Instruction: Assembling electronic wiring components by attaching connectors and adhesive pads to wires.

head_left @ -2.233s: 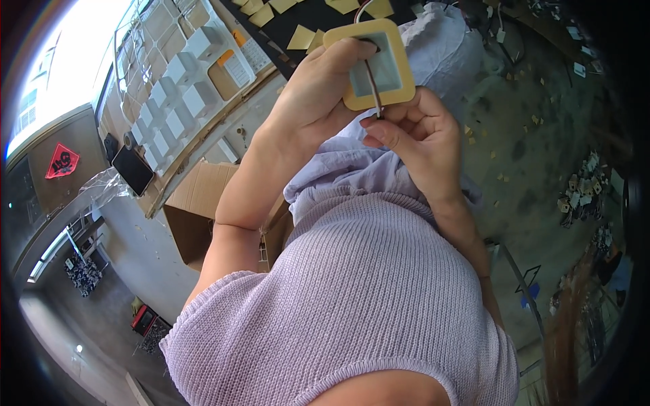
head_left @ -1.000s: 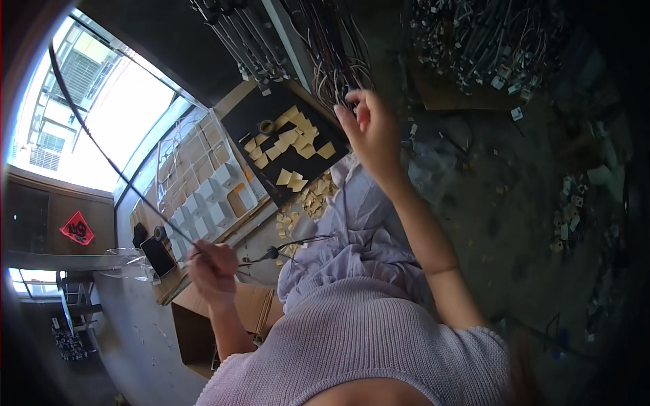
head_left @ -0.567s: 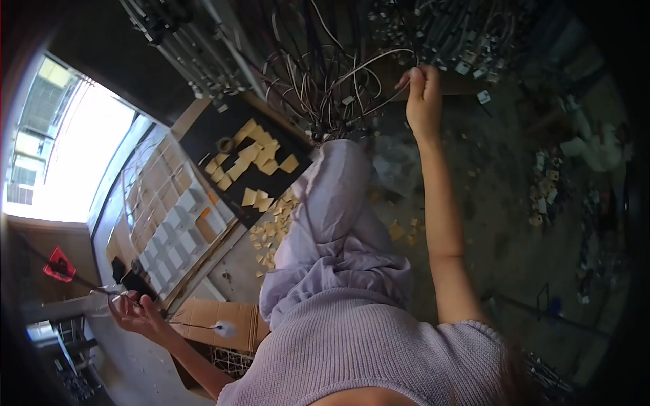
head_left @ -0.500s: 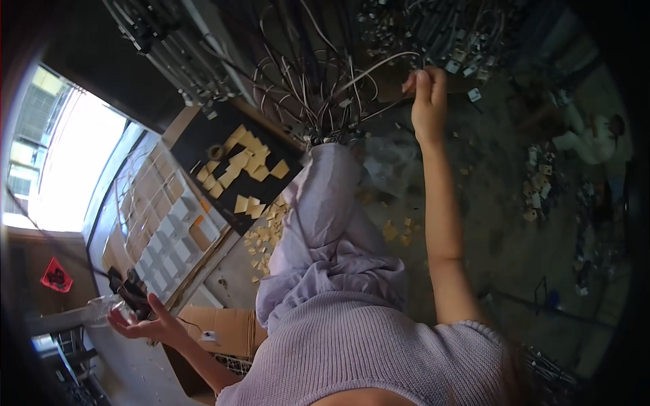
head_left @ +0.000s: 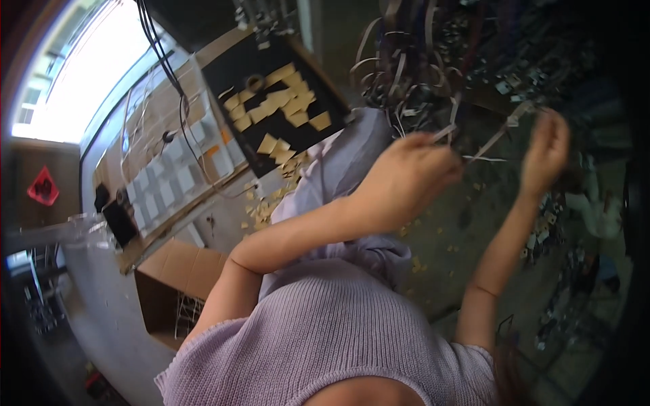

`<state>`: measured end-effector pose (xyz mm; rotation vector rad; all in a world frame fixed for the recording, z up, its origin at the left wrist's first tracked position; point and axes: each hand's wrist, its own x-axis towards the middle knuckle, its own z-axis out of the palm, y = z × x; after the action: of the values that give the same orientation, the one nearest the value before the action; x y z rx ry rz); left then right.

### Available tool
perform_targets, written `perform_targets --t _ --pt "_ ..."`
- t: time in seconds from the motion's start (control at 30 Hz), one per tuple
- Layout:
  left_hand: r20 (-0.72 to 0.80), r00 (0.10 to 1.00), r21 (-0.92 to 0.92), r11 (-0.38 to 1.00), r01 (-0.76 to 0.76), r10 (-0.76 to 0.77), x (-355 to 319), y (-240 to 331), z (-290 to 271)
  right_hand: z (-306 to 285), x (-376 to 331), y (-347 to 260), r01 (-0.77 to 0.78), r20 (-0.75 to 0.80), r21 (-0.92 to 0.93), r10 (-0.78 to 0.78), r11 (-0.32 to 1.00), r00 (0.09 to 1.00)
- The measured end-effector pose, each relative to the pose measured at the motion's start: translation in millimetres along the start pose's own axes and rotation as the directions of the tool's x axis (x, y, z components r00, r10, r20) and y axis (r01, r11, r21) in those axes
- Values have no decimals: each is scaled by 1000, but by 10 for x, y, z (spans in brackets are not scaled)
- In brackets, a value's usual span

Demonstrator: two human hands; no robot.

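Left fingers (head_left: 447, 164) curl round a cable (head_left: 493, 140), but I cannot tell if blurred right fingers (head_left: 558, 133) grip.

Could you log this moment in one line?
left hand: at cables, grip unclear | right hand: beside cables | yellow pieces: on black board

2 hands (head_left: 420, 169), sev cables (head_left: 493, 141); 1 cardbd box (head_left: 179, 265), 1 red sign (head_left: 44, 187), 20+ yel pcs (head_left: 277, 101)

- Place type: workshop handling cables and small parts.
- Upper right: dense bundles of cables (head_left: 403, 71).
- Left: tabletop (head_left: 145, 252) carrying rows of white box-shaped parts (head_left: 161, 170).
- Upper centre: black board (head_left: 244, 143) bearing loose yellow squares (head_left: 276, 101).
- Lower left: open cardboard box (head_left: 179, 271), grey floor (head_left: 108, 304).
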<state>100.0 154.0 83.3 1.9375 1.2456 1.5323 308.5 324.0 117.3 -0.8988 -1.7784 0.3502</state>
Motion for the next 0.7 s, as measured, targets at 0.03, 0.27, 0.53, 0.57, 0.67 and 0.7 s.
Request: perform_targets --t 0.03,0.27,0.53,0.57,0.67,0.7 --pt "52 999 13 1000 5 -5 -200 -5 14 -182 72 333 -39 -86 37 42 999 995" --pt "121 754 -44 755 654 -645 -1438 -5 -623 -881 104 813 -82 -549 -223 -56 971 834" --pt "7 835 204 818 538 -551 -1640 65 -542 822 -1066 -1310 469 667 263 -511 843 543" --pt "-4 830 204 812 546 -557 -1685 71 -605 989 -1278 -1360 287 788 350 -446 892 425" --pt "-285 909 366 842 397 -304 -1688 42 -874 1195 -1512 -1243 17 899 359 -350 933 263" --pt "-411 905 559 754 343 -108 -1712 1 -1058 1239 -1460 -1231 -11 896 386 -372 922 243"
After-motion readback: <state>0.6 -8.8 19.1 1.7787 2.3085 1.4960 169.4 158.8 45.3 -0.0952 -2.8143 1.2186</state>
